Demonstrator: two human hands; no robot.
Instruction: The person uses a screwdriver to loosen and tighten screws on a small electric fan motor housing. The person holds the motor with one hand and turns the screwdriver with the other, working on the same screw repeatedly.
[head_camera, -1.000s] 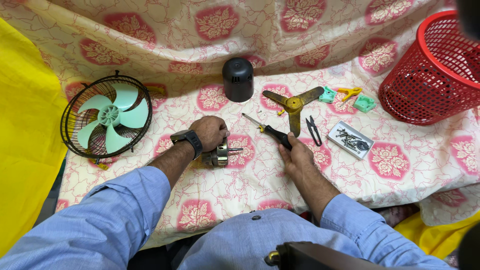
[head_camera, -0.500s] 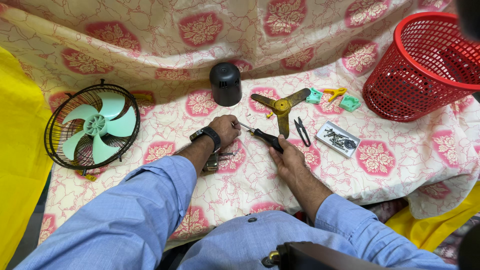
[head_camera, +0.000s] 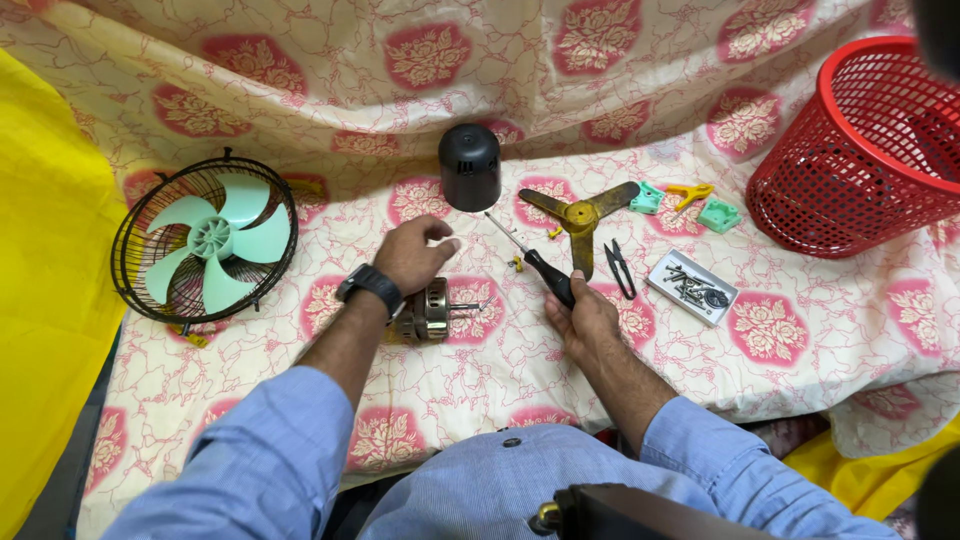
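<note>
My left hand (head_camera: 412, 254), with a dark watch on the wrist, hovers with fingers apart just above a small metal fan motor (head_camera: 434, 311) lying on the cloth. It points toward a black cylindrical motor cover (head_camera: 469, 166) further back. My right hand (head_camera: 583, 318) grips the black handle of a screwdriver (head_camera: 528, 258), whose shaft points up and left. A brass three-armed bracket (head_camera: 581, 215) lies just beyond the screwdriver tip.
A black wire fan guard with mint-green blades (head_camera: 205, 238) lies at the left. A red mesh basket (head_camera: 872, 150) stands at the right. Small black pliers (head_camera: 620, 268), a tray of screws (head_camera: 691, 287) and mint and yellow plastic parts (head_camera: 688, 201) lie between. Yellow fabric borders the floral cloth (head_camera: 500, 60).
My left hand has lifted off the fan motor and opened, moving toward the black cover. My right hand still holds the screwdriver. The view shifted closer.
</note>
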